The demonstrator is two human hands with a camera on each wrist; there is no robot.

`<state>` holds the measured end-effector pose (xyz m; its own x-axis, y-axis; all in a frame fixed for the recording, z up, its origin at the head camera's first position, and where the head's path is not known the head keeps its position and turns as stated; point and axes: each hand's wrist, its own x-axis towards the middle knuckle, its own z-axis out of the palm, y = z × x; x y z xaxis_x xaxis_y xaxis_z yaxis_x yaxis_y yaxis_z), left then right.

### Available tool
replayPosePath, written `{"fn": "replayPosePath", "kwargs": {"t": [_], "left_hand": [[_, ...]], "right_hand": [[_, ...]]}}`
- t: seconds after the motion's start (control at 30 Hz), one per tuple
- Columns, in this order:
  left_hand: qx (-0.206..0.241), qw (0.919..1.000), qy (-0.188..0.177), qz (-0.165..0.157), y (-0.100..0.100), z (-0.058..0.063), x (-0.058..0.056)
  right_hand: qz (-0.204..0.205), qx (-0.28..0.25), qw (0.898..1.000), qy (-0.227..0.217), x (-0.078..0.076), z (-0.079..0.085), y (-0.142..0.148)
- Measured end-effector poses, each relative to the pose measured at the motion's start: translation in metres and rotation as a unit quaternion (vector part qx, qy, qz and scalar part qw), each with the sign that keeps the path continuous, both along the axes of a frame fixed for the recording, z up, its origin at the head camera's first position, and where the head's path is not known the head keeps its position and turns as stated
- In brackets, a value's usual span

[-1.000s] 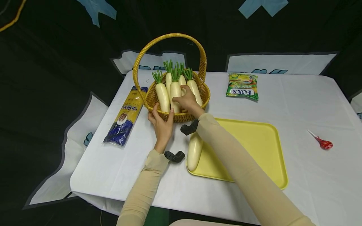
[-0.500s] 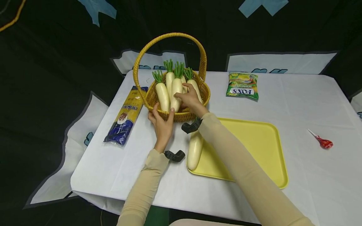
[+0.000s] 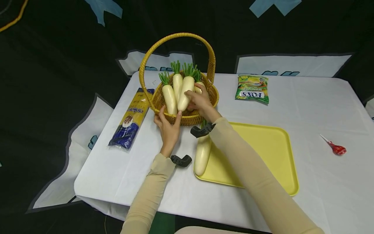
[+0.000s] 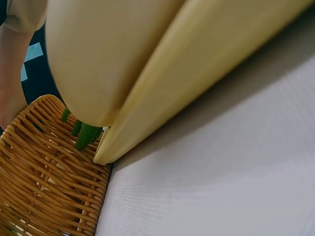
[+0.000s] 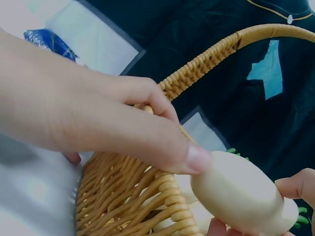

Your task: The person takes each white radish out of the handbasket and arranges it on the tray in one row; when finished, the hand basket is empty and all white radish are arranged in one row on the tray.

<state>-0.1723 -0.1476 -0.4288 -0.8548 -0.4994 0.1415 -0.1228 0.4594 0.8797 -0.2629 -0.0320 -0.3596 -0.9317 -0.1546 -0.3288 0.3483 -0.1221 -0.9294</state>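
A brown wicker basket (image 3: 190, 121) with a tall arched handle holds several white radishes with green stems. My right hand (image 3: 203, 102) reaches inside and grips the front radish (image 3: 185, 94), thumb on its near side; it leans with its stems up to the right. My left hand (image 3: 170, 132) holds the basket's front rim. In the right wrist view the left thumb (image 5: 197, 158) lies right at the blunt end of the gripped radish (image 5: 241, 191). Another radish (image 3: 201, 157) lies along the left side of the yellow tray (image 3: 260, 156), partly hidden by my right wrist.
Left of the basket lies a blue and yellow pasta-style packet (image 3: 131, 120). A green Fox's packet (image 3: 252, 88) sits at the back, and a red-wrapped lollipop (image 3: 337, 149) lies at the right. A white cloth (image 3: 140, 185) covers the table.
My right hand has moved slightly right and the radish it grips has tilted, its stem end shifting to the right. My left hand stays on the basket rim.
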Motion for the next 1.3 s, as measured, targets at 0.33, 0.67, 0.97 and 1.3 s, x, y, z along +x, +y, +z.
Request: {"fn": "replayPosePath", "kwargs": {"t": [0.33, 0.67, 0.97, 1.3], "left_hand": [[-0.002, 1.0000, 0.002, -0.004, 0.002, -0.001, 0.000], [0.008, 0.9999, -0.003, -0.008, 0.002, 0.000, 0.000], [0.013, 0.9998, 0.009, -0.009, -0.001, 0.002, 0.000], [0.020, 0.9996, 0.008, -0.017, 0.002, 0.001, 0.001]], "right_hand": [[-0.002, 0.001, 0.999, 0.033, 0.003, 0.003, 0.011], [-0.011, -0.017, 0.998, 0.059, 0.004, 0.010, 0.024], [0.036, -0.065, 0.995, 0.074, 0.031, 0.026, 0.052], [0.060, -0.046, 0.996, 0.055, 0.076, 0.019, 0.108]]}}
